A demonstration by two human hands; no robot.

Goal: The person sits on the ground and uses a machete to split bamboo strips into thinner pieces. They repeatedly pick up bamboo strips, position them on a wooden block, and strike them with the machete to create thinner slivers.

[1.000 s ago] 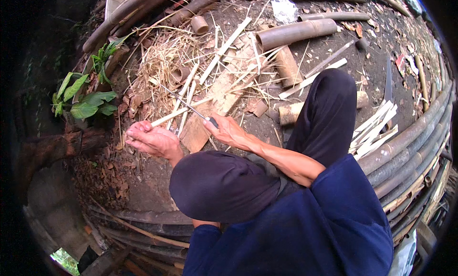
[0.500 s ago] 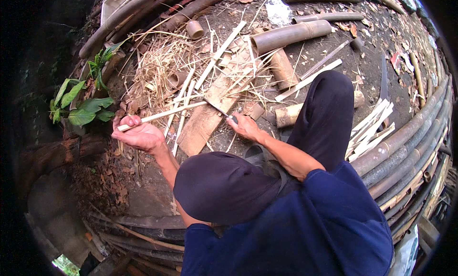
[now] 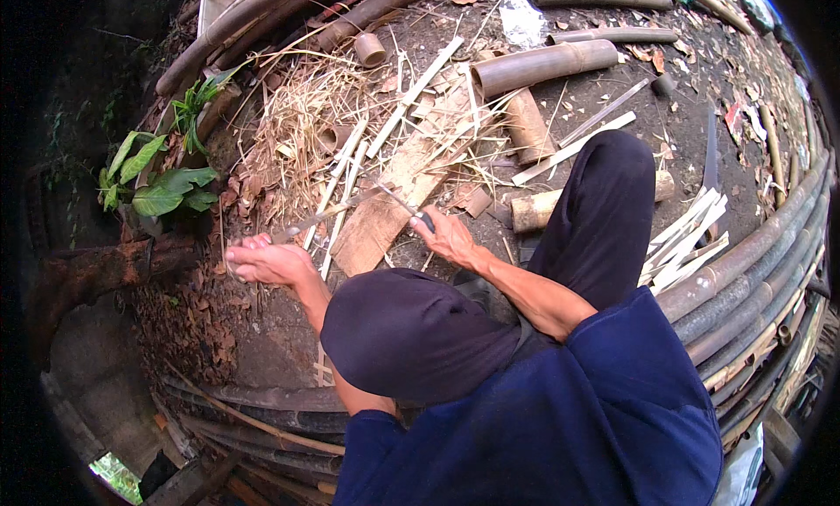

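My left hand (image 3: 273, 263) is closed around the near end of a narrow bamboo strip (image 3: 328, 214), which slants up and away to the right. A knife (image 3: 426, 220) with a dark handle is gripped in my right hand (image 3: 452, 241). Its thin blade (image 3: 396, 199) points up and left and meets the strip's far end; the exact contact is too small to make out. Beneath both lies a wide, pale wooden board (image 3: 357, 244) with scraps and shavings on its upper part.
A heap of shavings (image 3: 297, 112) covers the ground beyond my left hand. Bamboo tubes (image 3: 547, 66) lie ahead, and pale split strips (image 3: 682, 244) are stacked at the right. A saw (image 3: 710, 152) lies near them. Long bamboo poles (image 3: 744, 270) curve along the right side; a leafy plant (image 3: 162, 187) stands left.
The strip has turned from its pale face to a darker one and looks smeared by motion. My left hand has rolled over with it, slightly nearer me. The whole view has shifted a little.
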